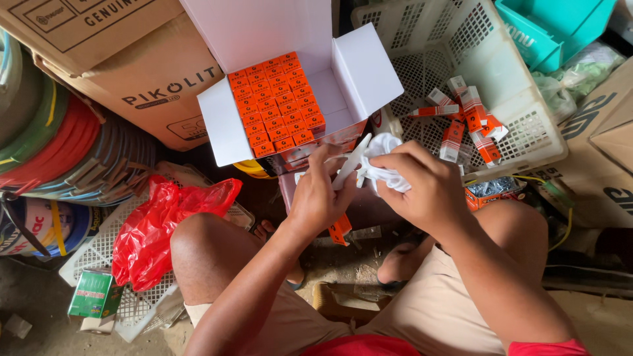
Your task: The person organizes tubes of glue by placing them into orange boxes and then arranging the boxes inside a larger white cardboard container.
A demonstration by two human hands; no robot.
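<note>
gripping a white tube (349,165), possibly, both hands (422,188).

Glossy red plastic bag (158,224), probably crinkled

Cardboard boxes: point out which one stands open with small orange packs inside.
The white cardboard box above the hands, flaps spread, rows of small orange packs inside. The brown cardboard boxes at upper left show no contents.

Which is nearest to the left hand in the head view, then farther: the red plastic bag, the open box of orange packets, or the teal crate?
From the left hand:
1. Open box of orange packets, just above it.
2. Red plastic bag, lower left.
3. Teal crate, top right corner.
</note>
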